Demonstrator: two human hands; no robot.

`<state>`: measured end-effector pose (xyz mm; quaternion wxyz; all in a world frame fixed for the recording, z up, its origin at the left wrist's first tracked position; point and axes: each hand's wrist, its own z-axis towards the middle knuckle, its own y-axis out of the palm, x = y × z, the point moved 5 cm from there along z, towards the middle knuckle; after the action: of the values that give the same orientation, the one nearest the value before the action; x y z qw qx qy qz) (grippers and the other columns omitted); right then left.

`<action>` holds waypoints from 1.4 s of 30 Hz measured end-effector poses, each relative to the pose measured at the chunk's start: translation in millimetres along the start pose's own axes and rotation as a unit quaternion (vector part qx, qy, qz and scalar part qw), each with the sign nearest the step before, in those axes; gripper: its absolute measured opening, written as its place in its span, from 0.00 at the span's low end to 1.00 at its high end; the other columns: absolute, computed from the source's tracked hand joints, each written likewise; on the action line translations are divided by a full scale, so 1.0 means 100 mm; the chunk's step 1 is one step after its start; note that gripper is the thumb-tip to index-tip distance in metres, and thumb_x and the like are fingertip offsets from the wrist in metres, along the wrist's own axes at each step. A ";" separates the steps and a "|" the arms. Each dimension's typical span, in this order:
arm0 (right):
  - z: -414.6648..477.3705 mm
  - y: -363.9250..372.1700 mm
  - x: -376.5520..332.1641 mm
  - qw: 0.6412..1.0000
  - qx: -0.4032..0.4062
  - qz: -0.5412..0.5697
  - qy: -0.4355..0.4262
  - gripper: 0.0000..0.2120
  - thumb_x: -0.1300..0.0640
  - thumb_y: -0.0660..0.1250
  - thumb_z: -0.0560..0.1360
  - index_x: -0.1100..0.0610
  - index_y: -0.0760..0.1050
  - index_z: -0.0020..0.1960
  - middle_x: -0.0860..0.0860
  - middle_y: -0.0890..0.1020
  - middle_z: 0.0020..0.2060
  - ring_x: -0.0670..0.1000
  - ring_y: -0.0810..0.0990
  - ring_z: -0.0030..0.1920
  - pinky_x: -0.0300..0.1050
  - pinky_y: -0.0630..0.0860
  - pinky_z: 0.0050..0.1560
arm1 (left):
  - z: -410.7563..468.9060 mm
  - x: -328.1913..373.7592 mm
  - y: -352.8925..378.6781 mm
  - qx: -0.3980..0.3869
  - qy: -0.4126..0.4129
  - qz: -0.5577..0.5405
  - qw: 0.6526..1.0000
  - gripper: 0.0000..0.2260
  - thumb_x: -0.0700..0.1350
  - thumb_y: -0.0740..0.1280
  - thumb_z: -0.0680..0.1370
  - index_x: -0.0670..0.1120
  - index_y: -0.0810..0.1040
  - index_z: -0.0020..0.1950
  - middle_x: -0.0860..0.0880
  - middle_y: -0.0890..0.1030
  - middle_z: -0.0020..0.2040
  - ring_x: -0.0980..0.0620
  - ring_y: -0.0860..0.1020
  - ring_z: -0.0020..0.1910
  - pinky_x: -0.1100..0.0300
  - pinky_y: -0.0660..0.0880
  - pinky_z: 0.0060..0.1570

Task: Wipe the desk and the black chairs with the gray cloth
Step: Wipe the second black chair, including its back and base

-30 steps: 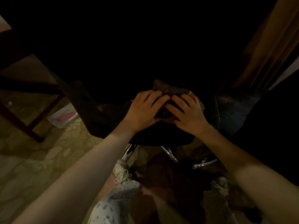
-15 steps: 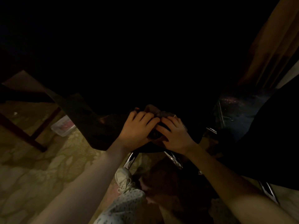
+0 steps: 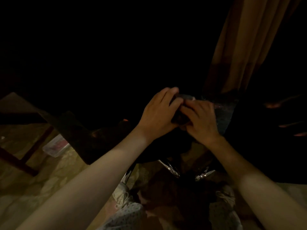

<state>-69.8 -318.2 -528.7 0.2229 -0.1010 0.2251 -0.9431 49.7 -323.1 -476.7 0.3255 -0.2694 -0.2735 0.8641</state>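
Note:
The scene is very dark. Both hands press on the gray cloth (image 3: 178,116), which lies bunched on the seat of a black chair (image 3: 159,151). My left hand (image 3: 159,112) covers the cloth's left side with fingers curled over it. My right hand (image 3: 201,119) grips its right side. Only a small dark part of the cloth shows between and beyond the fingers. The chair's chrome legs (image 3: 171,168) show below the seat. A second black chair (image 3: 272,146) stands at the right.
A dark wooden desk leg and rail (image 3: 25,156) stand at the left, with a clear plastic box (image 3: 55,146) on the patterned floor beside them. A tan curtain (image 3: 245,47) hangs at the upper right. My legs and pale shoes (image 3: 123,196) are below the chair.
Both hands have slid with the cloth away from me and to the right across the chair seat. The view has shifted with them.

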 end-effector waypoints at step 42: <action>-1.29 0.43 0.40 0.965 -0.010 0.108 0.239 0.27 0.65 0.73 0.63 0.59 0.67 0.59 0.56 0.67 0.56 0.58 0.69 0.54 0.49 0.71 0.53 | -0.50 0.58 1.14 -0.174 -0.008 -0.146 0.974 0.26 0.41 0.75 0.62 0.43 0.66 0.55 0.41 0.80 0.50 0.45 0.71 0.51 0.55 0.76 0.45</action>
<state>-125.9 -322.4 -658.4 0.2618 0.1495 0.2904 -0.9082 -2.9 -339.8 -603.2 0.3938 -0.2722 -0.4586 0.7487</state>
